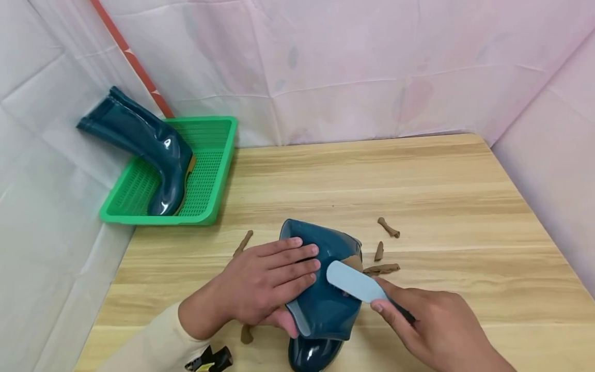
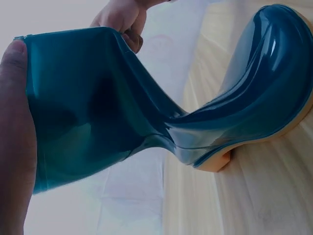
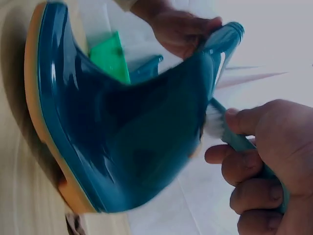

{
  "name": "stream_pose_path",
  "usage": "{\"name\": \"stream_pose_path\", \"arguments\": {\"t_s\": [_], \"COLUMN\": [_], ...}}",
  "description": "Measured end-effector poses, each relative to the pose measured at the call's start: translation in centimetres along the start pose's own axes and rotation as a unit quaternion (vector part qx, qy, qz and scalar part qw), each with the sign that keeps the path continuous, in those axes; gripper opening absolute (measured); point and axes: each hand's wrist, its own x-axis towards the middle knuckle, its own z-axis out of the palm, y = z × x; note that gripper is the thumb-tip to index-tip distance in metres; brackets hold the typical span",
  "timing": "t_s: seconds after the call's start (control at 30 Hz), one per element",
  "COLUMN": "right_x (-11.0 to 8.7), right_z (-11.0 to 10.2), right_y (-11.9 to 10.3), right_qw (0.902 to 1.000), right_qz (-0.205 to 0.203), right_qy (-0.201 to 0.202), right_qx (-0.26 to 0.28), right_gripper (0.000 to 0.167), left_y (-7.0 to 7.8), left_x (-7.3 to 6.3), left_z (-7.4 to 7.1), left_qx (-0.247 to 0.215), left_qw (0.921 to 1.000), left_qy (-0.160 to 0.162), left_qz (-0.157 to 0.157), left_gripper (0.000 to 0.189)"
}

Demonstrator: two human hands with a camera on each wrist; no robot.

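A glossy dark-teal rubber boot [image 1: 325, 310] stands on the table with its shaft bent over. My left hand [image 1: 267, 281] holds the shaft near its top, fingers laid across it and thumb at the rim; the left wrist view shows the thumb [image 2: 17, 73] along the edge. My right hand [image 1: 432, 320] grips the dark handle of a brush [image 1: 355, 281] with a pale blue head. White bristles [image 3: 214, 122] touch the shaft in the right wrist view. A brown patch [image 1: 353, 262] shows on the boot beside the brush head.
A second teal boot [image 1: 169, 150] leans in a green plastic basket [image 1: 225, 170] at the back left. Several brown clay-like pieces, including one bone-shaped piece [image 1: 388, 227], lie around the boot. White sheeting [image 1: 325, 77] walls the table. A black object [image 1: 211, 360] lies by the left sleeve.
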Motion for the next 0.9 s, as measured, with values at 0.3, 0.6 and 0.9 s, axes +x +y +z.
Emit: {"name": "stream_pose_path", "arguments": {"t_s": [0.3,0.6,0.9], "right_x": [-1.1,-1.1,0.2], "right_z": [-1.5,-2.1,-0.9], "right_y": [1.2,1.8,0.5], "right_qw": [0.999,0.9896,0.9991], "right_qz": [0.023,0.032,0.015], "right_qy": [0.016,0.136,0.021], "right_qx": [-0.036,0.035,-0.033], "right_gripper": [0.04,0.035,0.034], "left_y": [0.2,0.2,-0.1], "left_x": [0.4,0.3,0.8], "left_z": [0.3,0.3,0.2], "left_qx": [-0.008,-0.019,0.096], "left_qw": [0.9997,0.9989,0.9954], "left_qy": [-0.021,-0.032,-0.009], "left_qz": [0.009,-0.028,0.006], "left_gripper": [0.076,0.083,0.03]}}
